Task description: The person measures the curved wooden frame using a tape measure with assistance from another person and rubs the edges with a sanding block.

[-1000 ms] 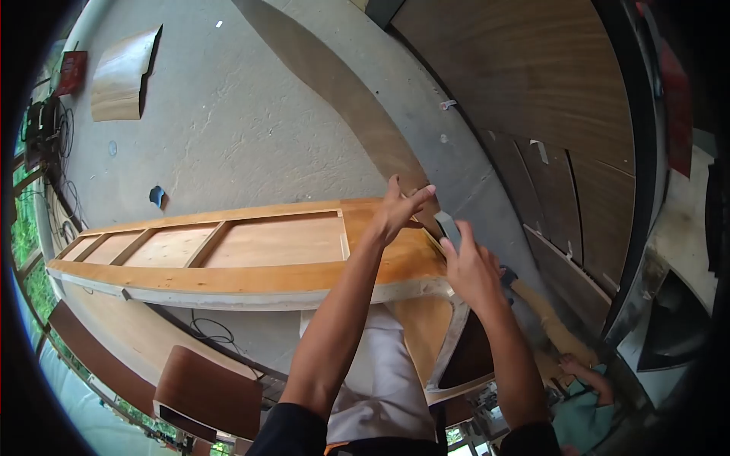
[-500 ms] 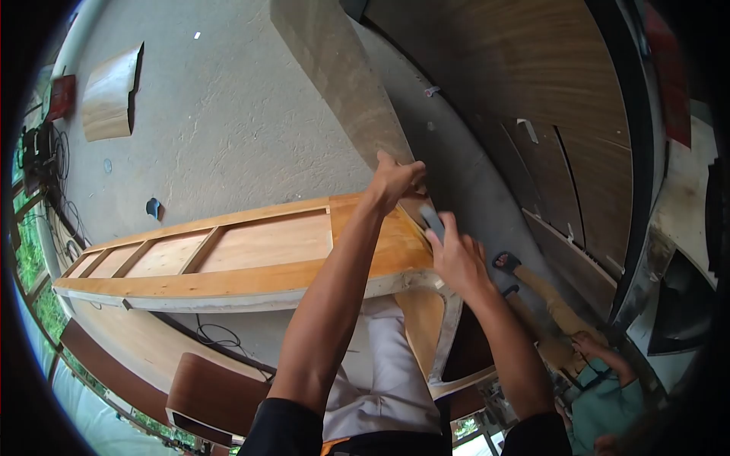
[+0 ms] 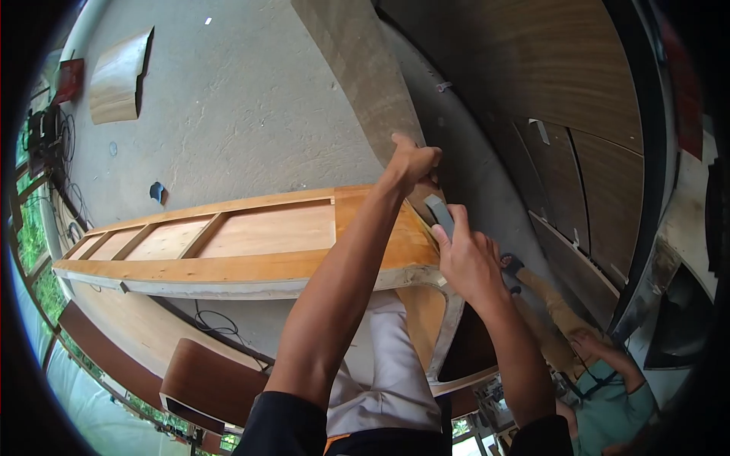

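A long wooden frame panel with several recessed bays lies across the view in front of me. My left hand grips the far right corner of this panel, where a tall brown board leans against it. My right hand is shut on a small grey block, held against the panel's right end edge just below my left hand.
Grey concrete floor lies beyond the panel, with a curved plywood piece and cables at far left. Dark wood panels line the right. Another person crouches at lower right. A brown curved board sits below.
My left hand has gone from spread fingers to a closed grip on the panel's corner. My right hand with the grey block shifted slightly up along the end edge.
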Motion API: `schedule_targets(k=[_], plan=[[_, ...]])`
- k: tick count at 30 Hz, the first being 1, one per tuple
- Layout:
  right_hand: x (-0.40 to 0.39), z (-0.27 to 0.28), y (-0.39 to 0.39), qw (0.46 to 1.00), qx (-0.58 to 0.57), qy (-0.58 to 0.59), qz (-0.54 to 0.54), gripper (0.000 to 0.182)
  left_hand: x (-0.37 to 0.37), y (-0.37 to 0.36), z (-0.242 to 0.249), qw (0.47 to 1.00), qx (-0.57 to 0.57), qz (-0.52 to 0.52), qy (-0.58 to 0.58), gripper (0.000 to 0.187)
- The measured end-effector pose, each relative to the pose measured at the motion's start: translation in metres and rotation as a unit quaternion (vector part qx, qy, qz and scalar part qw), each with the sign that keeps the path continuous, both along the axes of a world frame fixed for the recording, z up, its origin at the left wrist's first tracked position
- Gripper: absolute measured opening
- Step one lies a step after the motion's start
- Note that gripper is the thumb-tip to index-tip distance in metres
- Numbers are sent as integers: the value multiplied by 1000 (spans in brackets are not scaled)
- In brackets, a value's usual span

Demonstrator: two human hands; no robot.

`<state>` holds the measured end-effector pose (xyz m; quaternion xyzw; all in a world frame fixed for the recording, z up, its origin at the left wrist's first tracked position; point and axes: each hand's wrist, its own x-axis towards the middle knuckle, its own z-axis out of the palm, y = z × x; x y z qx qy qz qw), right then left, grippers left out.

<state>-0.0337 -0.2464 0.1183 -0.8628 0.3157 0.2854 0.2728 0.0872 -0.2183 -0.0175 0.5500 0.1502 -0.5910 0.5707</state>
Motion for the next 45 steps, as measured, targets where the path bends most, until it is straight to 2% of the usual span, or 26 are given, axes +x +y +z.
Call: schedule_targets(k=[2, 5, 9, 11, 12, 14, 15, 18, 19, 20, 21, 23, 25, 27, 29, 32, 33, 36, 37, 41, 43, 45], plan=[[-16, -16, 1, 999, -37, -13, -2, 30, -2, 2, -5, 1000, -20, 10, 19, 51], [-26, 11, 2, 999, -49, 18, 2, 31, -4, 0, -6, 999, -19, 18, 19, 53], [-25, 126, 1, 995, -20, -57, -83, 35, -6, 0, -4, 999, -30, 26, 15, 55], [-61, 209, -10, 987, -90, -10, -135, 37, -8, -3, -3, 999, -27, 32, 15, 56], [-41, 216, -1, 986, -96, -9, -134, 37, -9, -4, -2, 999, -22, 39, 15, 56], [26, 207, 37, 930, -135, -105, -325, 41, -11, -5, -2, 999, -18, 47, 11, 57], [19, 212, 33, 930, -143, -110, -322, 41, -12, -5, -5, 999, -6, 54, 4, 57], [-31, 210, 11, 942, -36, 5, -333, 37, -10, -1, -5, 999, -11, 39, 12, 60], [-34, 200, 7, 943, -36, 4, -330, 37, -9, 1, -5, 999, -5, 38, 15, 60], [-33, 190, 3, 980, -11, -37, -193, 35, -8, 2, -5, 999, -3, 40, 16, 60], [-32, 183, 2, 996, 15, -76, -54, 34, -9, 2, -5, 999, -6, 45, 20, 60], [-29, 178, 5, 995, 46, -58, -63, 35, -13, 0, -7, 998, -10, 47, 30, 60], [-25, 175, 7, 996, 52, -69, -9, 40, -14, -2, -9, 998, -13, 64, 19, 61], [-27, 167, 10, 996, 34, -81, -23, 33, -13, 0, -6, 998, -14, 56, 23, 62], [-19, 162, 7, 996, 35, -71, -35, 41, -9, 1, -4, 998, -14, 51, 23, 63], [-17, 157, 13, 995, 54, -59, -53, 42, -11, 2, -2, 998, -12, 61, 21, 58], [-18, 156, 13, 997, 31, -72, -15, 43, -11, 3, -2, 998, -8, 61, 22, 56], [-15, 153, -3, 998, -21, -52, -17, 44, -12, 1, -6, 998, -14, 63, 28, 54], [-14, 147, -10, 995, -50, -77, 33, 45, -12, 1, -8, 997, -19, 62, 30, 54], [-2, 151, 1, 989, -63, -92, 97, 46, -17, -2, -13, 998, -8, 63, 22, 54], [-4, 148, 2, 992, -48, -93, 67, 46, -18, -2, -21, 997, -20, 53, 51, 100], [-3, 150, 6, 994, -36, -99, 39, 46, -18, -2, -23, 997, -22, 55, 50, 100]])
